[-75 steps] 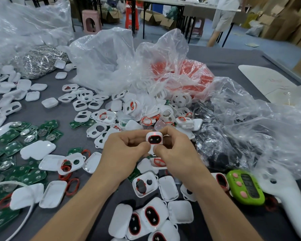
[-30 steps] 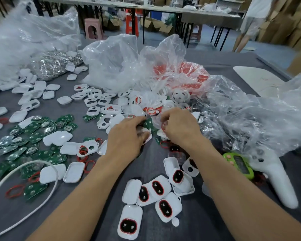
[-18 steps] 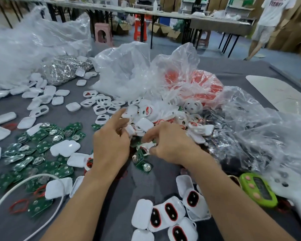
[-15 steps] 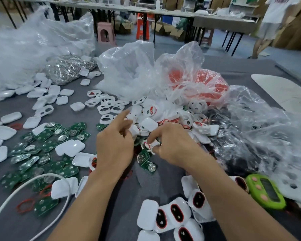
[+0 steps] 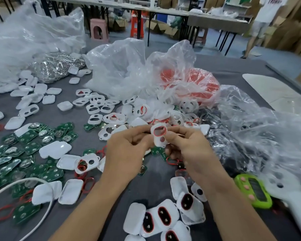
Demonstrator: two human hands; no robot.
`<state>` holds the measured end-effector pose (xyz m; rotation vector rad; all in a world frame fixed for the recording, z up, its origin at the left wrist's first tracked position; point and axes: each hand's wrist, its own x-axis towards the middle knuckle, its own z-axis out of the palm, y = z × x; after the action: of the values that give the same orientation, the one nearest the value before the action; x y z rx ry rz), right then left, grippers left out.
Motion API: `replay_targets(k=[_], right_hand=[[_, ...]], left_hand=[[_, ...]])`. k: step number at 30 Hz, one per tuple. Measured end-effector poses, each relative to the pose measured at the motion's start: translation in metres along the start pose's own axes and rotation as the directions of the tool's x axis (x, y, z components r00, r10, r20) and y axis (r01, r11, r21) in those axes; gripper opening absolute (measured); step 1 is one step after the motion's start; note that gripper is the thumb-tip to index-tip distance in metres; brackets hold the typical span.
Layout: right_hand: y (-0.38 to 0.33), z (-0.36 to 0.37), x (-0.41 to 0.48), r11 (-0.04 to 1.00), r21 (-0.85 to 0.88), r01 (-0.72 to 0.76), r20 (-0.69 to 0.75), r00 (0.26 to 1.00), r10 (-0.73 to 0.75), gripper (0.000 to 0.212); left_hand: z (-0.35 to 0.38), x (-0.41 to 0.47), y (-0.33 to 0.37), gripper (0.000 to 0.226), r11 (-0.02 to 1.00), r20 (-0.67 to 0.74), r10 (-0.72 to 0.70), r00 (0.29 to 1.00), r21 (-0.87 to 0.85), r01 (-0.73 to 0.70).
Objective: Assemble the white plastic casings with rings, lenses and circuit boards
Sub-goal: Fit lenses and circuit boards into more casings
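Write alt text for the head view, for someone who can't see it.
A left hand and right hand hold a white casing fitted with a red ring over a grey table. Loose casings, green circuit boards and clear plastic bags lie around it.

Two hands, left hand (image 5: 127,152) and right hand (image 5: 189,150), hold one casing (image 5: 158,135). Four finished casings (image 5: 164,216) lie at six o'clock. One green timer (image 5: 254,191) sits at four o'clock.

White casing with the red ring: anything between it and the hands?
Nothing visible: the left hand and the right hand both pinch the white casing directly, fingers on its edges.
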<state>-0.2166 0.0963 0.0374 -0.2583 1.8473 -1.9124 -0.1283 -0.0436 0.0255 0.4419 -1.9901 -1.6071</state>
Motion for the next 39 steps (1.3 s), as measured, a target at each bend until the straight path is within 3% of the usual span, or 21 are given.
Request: replay_targets(k=[2, 4, 7, 10, 12, 15, 17, 18, 20, 22, 23, 25, 27, 28, 30, 33, 35, 37, 39], right_hand=[[0.002, -0.005, 0.002, 0.989, -0.145, 0.011, -0.023, 1.0, -0.014, 0.013], [0.0, -0.004, 0.004, 0.966, -0.255, 0.039, -0.046, 0.998, -0.053, 0.015], [-0.008, 0.003, 0.018, 0.907, -0.385, 0.17, -0.139, 0.961, -0.239, 0.034], [-0.023, 0.033, 0.031, 0.787, -0.553, 0.273, 0.004, 0.946, -0.326, 0.037], [-0.028, 0.058, 0.043, 0.677, -0.668, 0.308, 0.108, 0.941, -0.321, 0.039], [-0.029, 0.088, 0.065, 0.543, -0.757, 0.363, 0.262, 0.93, -0.256, 0.046], [-0.028, 0.101, 0.077, 0.402, -0.838, 0.369, 0.331, 0.929, -0.162, 0.047], [-0.026, 0.104, 0.083, 0.375, -0.85, 0.369, 0.335, 0.929, -0.155, 0.042], [-0.023, 0.103, 0.086, 0.462, -0.808, 0.365, 0.295, 0.93, -0.22, 0.019], [-0.021, 0.096, 0.085, 0.543, -0.756, 0.364, 0.204, 0.921, -0.332, 0.016], [-0.022, 0.093, 0.084, 0.527, -0.778, 0.341, 0.16, 0.919, -0.359, 0.019], [-0.029, 0.085, 0.079, 0.387, -0.878, 0.281, 0.136, 0.922, -0.362, 0.027], [-0.041, 0.079, 0.074, 0.142, -0.956, 0.255, 0.221, 0.951, -0.217, 0.036], [-0.048, 0.077, 0.072, 0.097, -0.959, 0.265, 0.253, 0.96, -0.119, 0.041], [-0.062, 0.078, 0.068, 0.181, -0.941, 0.284, 0.289, 0.957, 0.002, 0.049], [-0.071, 0.091, 0.072, 0.307, -0.902, 0.304, 0.267, 0.951, -0.158, 0.041], [-0.063, 0.107, 0.079, 0.214, -0.915, 0.341, 0.315, 0.938, -0.147, 0.031], [-0.049, 0.12, 0.083, 0.025, -0.93, 0.367, 0.365, 0.929, -0.063, 0.028], [-0.038, 0.121, 0.087, -0.036, -0.931, 0.364, 0.366, 0.923, -0.122, 0.024]], left_hand=[[-0.011, 0.008, -0.006, 0.031, 0.987, -0.134, -0.011, 0.991, 0.16, 0.033], [-0.026, 0.018, -0.015, 0.046, 0.907, -0.221, 0.002, 0.975, 0.412, 0.091], [-0.036, 0.026, -0.026, 0.069, 0.749, -0.164, -0.035, 0.986, 0.649, 0.135], [-0.032, 0.025, -0.033, 0.06, 0.671, -0.031, -0.055, 0.998, 0.739, 0.06], [-0.03, 0.027, -0.035, 0.056, 0.687, -0.025, -0.045, 0.999, 0.725, 0.049], [-0.034, 0.03, -0.035, 0.053, 0.777, -0.144, -0.082, 0.986, 0.61, 0.154], [-0.037, 0.031, -0.035, 0.049, 0.823, -0.202, -0.122, 0.972, 0.527, 0.213], [-0.039, 0.032, -0.035, 0.047, 0.838, -0.214, -0.138, 0.967, 0.495, 0.229], [-0.04, 0.033, -0.034, 0.047, 0.858, -0.229, -0.16, 0.96, 0.448, 0.25], [-0.04, 0.035, -0.034, 0.053, 0.867, -0.25, -0.187, 0.95, 0.413, 0.279], [-0.04, 0.035, -0.033, 0.054, 0.87, -0.261, -0.201, 0.944, 0.394, 0.295], [-0.041, 0.036, -0.03, 0.056, 0.866, -0.285, -0.222, 0.932, 0.382, 0.323], [-0.043, 0.036, -0.028, 0.061, 0.85, -0.319, -0.22, 0.922, 0.401, 0.342], [-0.044, 0.036, -0.028, 0.064, 0.845, -0.337, -0.216, 0.916, 0.405, 0.348], [-0.045, 0.036, -0.027, 0.074, 0.842, -0.355, -0.227, 0.907, 0.396, 0.366], [-0.045, 0.037, -0.027, 0.088, 0.844, -0.349, -0.27, 0.897, 0.363, 0.395], [-0.046, 0.039, -0.029, 0.094, 0.844, -0.336, -0.281, 0.899, 0.359, 0.398], [-0.047, 0.04, -0.032, 0.092, 0.842, -0.32, -0.272, 0.908, 0.377, 0.385], [-0.048, 0.042, -0.033, 0.087, 0.832, -0.312, -0.276, 0.909, 0.396, 0.389]])
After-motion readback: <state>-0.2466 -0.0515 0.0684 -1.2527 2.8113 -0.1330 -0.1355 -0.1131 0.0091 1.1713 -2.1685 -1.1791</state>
